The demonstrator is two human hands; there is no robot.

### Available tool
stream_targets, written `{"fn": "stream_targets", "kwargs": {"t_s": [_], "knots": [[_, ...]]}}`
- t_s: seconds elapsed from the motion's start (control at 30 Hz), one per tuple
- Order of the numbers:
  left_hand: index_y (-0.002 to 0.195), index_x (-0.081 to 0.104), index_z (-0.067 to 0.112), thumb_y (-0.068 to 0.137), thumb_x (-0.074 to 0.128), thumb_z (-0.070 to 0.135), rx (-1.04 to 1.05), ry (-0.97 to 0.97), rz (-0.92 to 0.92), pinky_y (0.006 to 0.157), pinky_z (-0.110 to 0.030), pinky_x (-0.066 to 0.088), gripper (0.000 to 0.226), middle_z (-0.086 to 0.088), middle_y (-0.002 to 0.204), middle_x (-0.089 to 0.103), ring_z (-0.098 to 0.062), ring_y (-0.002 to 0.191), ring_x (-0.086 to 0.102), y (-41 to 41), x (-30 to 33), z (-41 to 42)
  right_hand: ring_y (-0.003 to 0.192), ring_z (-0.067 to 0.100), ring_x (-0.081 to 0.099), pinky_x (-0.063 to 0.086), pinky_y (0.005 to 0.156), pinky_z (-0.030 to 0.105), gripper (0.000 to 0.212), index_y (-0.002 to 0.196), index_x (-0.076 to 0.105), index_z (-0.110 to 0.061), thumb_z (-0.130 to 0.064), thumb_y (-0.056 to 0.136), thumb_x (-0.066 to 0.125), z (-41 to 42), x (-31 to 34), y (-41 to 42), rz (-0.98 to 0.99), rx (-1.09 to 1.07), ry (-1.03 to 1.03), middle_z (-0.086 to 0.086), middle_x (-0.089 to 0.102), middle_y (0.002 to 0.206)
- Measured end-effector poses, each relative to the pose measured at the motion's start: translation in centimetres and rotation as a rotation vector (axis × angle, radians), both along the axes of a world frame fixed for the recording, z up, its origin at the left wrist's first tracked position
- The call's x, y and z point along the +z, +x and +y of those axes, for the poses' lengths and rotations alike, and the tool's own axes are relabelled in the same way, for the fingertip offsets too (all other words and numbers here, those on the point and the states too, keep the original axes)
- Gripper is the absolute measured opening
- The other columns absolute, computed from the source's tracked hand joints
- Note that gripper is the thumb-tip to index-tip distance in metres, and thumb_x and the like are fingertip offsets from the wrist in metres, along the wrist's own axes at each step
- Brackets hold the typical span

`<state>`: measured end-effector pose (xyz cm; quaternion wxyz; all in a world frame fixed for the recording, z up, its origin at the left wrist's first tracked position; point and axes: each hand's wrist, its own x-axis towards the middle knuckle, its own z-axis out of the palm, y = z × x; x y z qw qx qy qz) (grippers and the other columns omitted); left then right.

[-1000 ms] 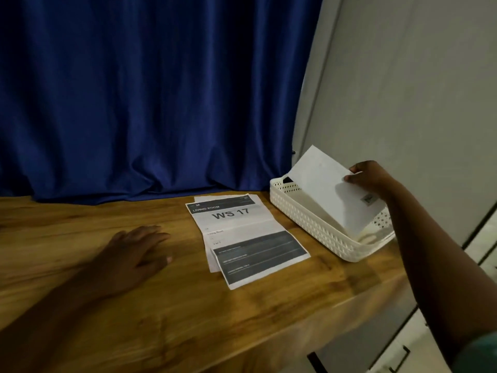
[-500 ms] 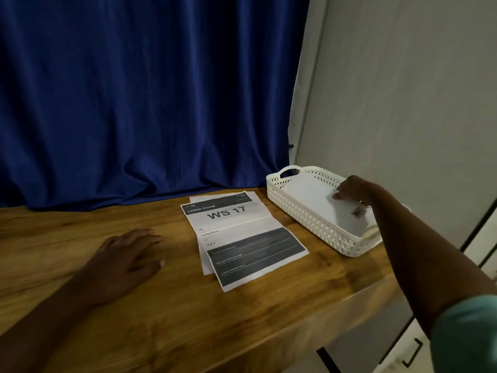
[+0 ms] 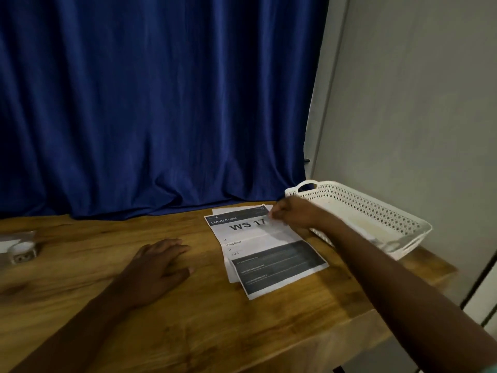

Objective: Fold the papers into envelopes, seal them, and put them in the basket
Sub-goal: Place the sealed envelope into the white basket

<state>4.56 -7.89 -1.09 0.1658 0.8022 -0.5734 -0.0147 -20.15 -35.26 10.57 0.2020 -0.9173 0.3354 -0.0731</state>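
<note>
We see printed paper [image 3: 262, 246] flat on wooden table [image 3: 166, 329], just left of white basket [image 3: 382, 211]. Header reads "2A LIVING ROOM", big "WS 17"; below, "Living Room". Right hand [image 3: 291, 212], fingers curled, pinches paper's top right corner. Left hand [image 3: 158, 263] left of paper, fingers relaxed, palm down. Tape roll [image 3: 22, 251] far left of paper.
</note>
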Motion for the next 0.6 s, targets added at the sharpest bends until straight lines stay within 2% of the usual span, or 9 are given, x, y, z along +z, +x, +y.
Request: {"fn": "stream_targets", "kwargs": {"t_s": [0.07, 0.1, 0.13, 0.27, 0.37, 0.43, 0.5, 0.6], "knots": [[0.150, 0.040, 0.047, 0.062, 0.009, 0.104, -0.004, -0.013, 0.020, 0.123, -0.039, 0.015, 0.109, 0.016, 0.163, 0.031, -0.006, 0.148, 0.027, 0.0, 0.0, 0.0, 0.125, 0.028, 0.058, 0.044, 0.108, 0.041, 0.074, 0.141, 0.053, -0.015, -0.066, 0.089, 0.057, 0.6, -1.9, 1.8, 0.182, -0.064, -0.029, 0.011, 0.057, 0.142], [0.150, 0.040, 0.047, 0.063, 0.010, 0.103, -0.007, -0.012, 0.023, 0.123, -0.037, 0.014, 0.108, 0.016, 0.163, 0.031, -0.005, 0.149, 0.027, 0.0, 0.0, 0.0, 0.132, 0.030, 0.052, 0.040, 0.111, 0.042, 0.089, 0.150, 0.039, -0.013, -0.072, 0.085, 0.056, 0.9, -2.4, 2.2, 0.249, -0.104, -0.035, 0.012, 0.049, 0.150], [0.150, 0.040, 0.047, 0.064, 0.011, 0.103, -0.008, -0.010, 0.024, 0.122, -0.036, 0.013, 0.107, 0.016, 0.163, 0.031, -0.005, 0.149, 0.026, 0.1, -0.1, 0.1, 0.135, 0.031, 0.048, 0.037, 0.112, 0.041, 0.095, 0.153, 0.033, -0.012, -0.073, 0.084, 0.057, 1.3, -2.7, 2.6, 0.299, -0.134, -0.048, 0.012, 0.046, 0.153], [0.151, 0.039, 0.047, 0.069, 0.016, 0.099, -0.018, -0.012, 0.035, 0.123, -0.037, 0.011, 0.100, 0.016, 0.165, 0.029, -0.004, 0.150, 0.023, 0.3, -0.2, 0.1, 0.131, 0.031, 0.050, 0.039, 0.110, 0.042, 0.092, 0.145, 0.044, -0.016, -0.075, 0.077, 0.064, 2.2, -2.9, 3.2, 0.396, -0.235, -0.101, 0.011, 0.051, 0.147], [0.152, 0.037, 0.047, 0.070, 0.018, 0.097, -0.020, -0.001, 0.047, 0.126, -0.040, 0.010, 0.098, 0.015, 0.166, 0.027, -0.006, 0.152, 0.020, 0.3, -0.2, 0.2, 0.124, 0.035, 0.054, 0.046, 0.104, 0.047, 0.102, 0.135, 0.053, -0.018, -0.075, 0.055, 0.079, 1.6, -3.3, 3.3, 0.271, -0.328, -0.081, 0.014, 0.057, 0.137], [0.152, 0.037, 0.047, 0.068, 0.017, 0.099, -0.024, 0.009, 0.054, 0.126, -0.041, 0.009, 0.100, 0.015, 0.166, 0.026, -0.007, 0.153, 0.019, 0.3, -0.2, 0.0, 0.125, 0.034, 0.054, 0.046, 0.104, 0.044, 0.113, 0.142, 0.045, -0.016, -0.071, 0.052, 0.083, 1.8, -2.6, 2.7, 0.221, -0.383, -0.099, 0.012, 0.056, 0.138], [0.152, 0.035, 0.047, 0.071, 0.021, 0.097, -0.018, 0.024, 0.065, 0.127, -0.041, 0.008, 0.096, 0.014, 0.167, 0.024, -0.007, 0.154, 0.018, 0.4, -0.1, -0.1, 0.128, 0.030, 0.053, 0.044, 0.105, 0.040, 0.105, 0.145, 0.041, -0.013, -0.059, 0.062, 0.086, 1.8, -1.8, 2.6, 0.185, -0.375, -0.089, 0.010, 0.055, 0.140], [0.153, 0.034, 0.046, 0.087, 0.039, 0.083, -0.004, 0.038, 0.056, 0.127, -0.042, 0.006, 0.076, 0.012, 0.168, 0.022, -0.008, 0.155, 0.016, 0.3, 0.0, -0.2, 0.118, 0.029, 0.058, 0.046, 0.100, 0.038, 0.083, 0.136, 0.050, -0.008, -0.028, 0.068, 0.092, 1.1, -0.9, 2.7, 0.019, -0.402, 0.101, 0.011, 0.061, 0.130]]}}
